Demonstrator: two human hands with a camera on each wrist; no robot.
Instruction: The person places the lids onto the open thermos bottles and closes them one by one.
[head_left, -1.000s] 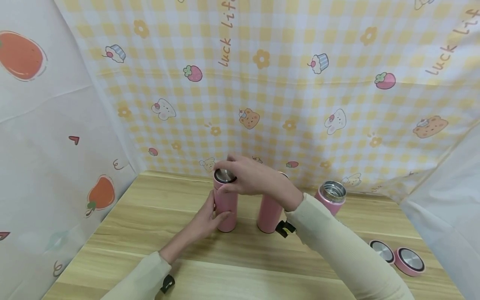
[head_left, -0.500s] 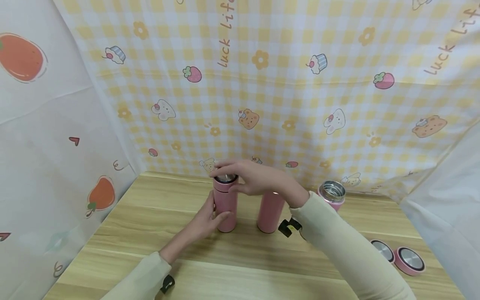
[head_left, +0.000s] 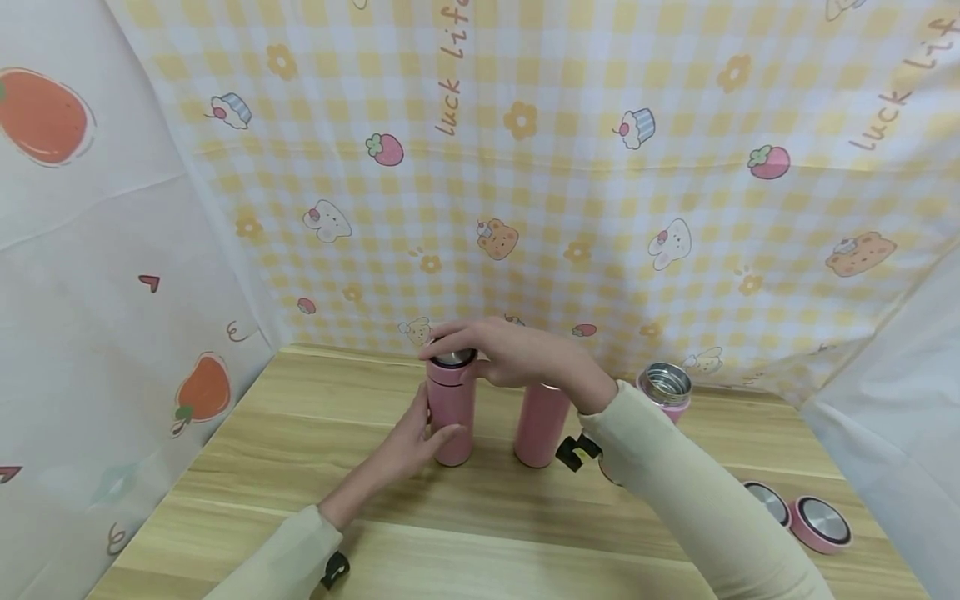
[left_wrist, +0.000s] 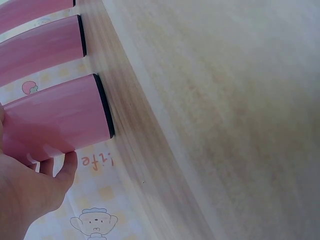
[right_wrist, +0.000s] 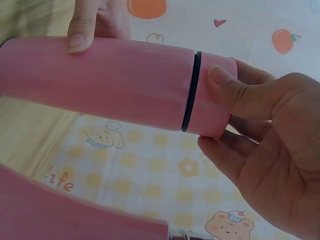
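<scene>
A pink thermos bottle (head_left: 452,410) with a steel-topped pink lid (right_wrist: 207,110) stands upright on the wooden table. My left hand (head_left: 412,437) grips its body, thumb across the front and fingers round the far side. At the top, my right hand (head_left: 517,354) holds the lid, with the thumb (right_wrist: 227,87) on one side and fingers on the other. A dark seam runs between lid and body. Just to the right stands a second pink bottle (head_left: 542,425), its top mostly behind my right hand and wrist.
Farther right is a third pink bottle (head_left: 666,387), lidless, its steel mouth showing and its lower part behind my sleeve. Two loose pink lids (head_left: 823,521) lie side by side at the table's right. A checked cloth (head_left: 577,192) hangs behind the table (head_left: 300,467).
My right hand has shifted its grip on the lid, its fingers now lying flatter over the top and its wrist slightly further right. The left hand has stayed put.
</scene>
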